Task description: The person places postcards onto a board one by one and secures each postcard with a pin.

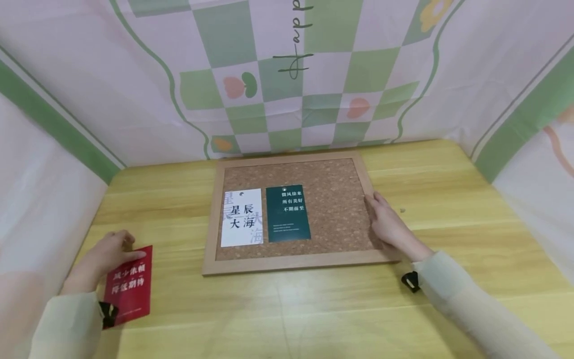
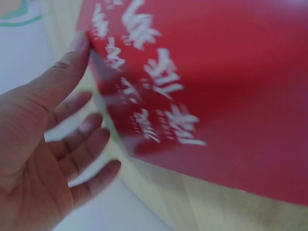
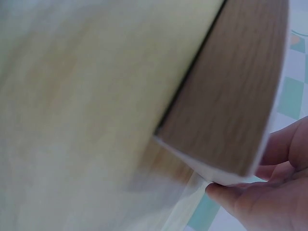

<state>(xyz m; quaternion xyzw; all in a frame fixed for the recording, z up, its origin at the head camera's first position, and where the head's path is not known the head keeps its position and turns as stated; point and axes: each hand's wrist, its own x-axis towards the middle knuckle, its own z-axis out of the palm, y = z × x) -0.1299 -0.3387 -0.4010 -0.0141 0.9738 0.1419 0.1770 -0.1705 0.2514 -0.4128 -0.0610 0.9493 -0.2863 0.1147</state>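
Note:
A wood-framed corkboard [image 1: 338,209] lies on the table, with a white card [image 1: 242,234] and a dark green card [image 1: 289,219] side by side on its left half. Each card has a hole near its top. My right hand [image 1: 390,224] grips the board's right frame edge; the right wrist view shows the thumb and fingers about the wooden frame [image 3: 226,86]. To the left of the board, my left hand [image 1: 105,257] pinches a red card [image 1: 130,299] with white lettering by its upper edge. Seen from the left wrist, this card [image 2: 231,96] is tilted over the table.
The yellow wood-grain table [image 1: 251,319] extends around the board. A green-and-white checked cloth [image 1: 282,114] hangs at its back edge, and pale cloth hangs on both sides. Black straps [image 1: 410,281] show at both cuffs. A small spot [image 1: 402,210] marks the table on the right.

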